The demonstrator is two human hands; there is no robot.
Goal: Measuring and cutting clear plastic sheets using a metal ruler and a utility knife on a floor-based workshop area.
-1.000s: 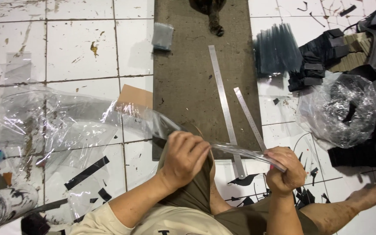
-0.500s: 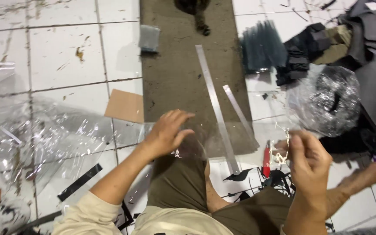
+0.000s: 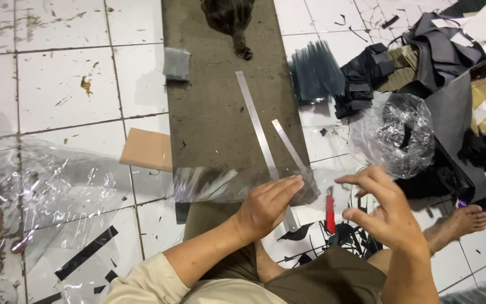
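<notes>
Left hand [image 3: 265, 205] now flattening plastic sheet [image 3: 226, 184], right hand [image 3: 386, 211] lifted

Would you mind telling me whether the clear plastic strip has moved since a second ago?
Yes. The clear plastic strip now lies flat across the long metal ruler instead of being held up.

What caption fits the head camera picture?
Left hand presses a clear plastic sheet flat beside metal rulers; right hand hovers open.

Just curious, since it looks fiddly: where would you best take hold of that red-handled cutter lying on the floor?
Probably by the red handle, coming from above with the right hand, which hovers nearest. The handle lies flat and points toward the person, exposed between both hands, while its far end sits under the clear plastic sheet.
</notes>
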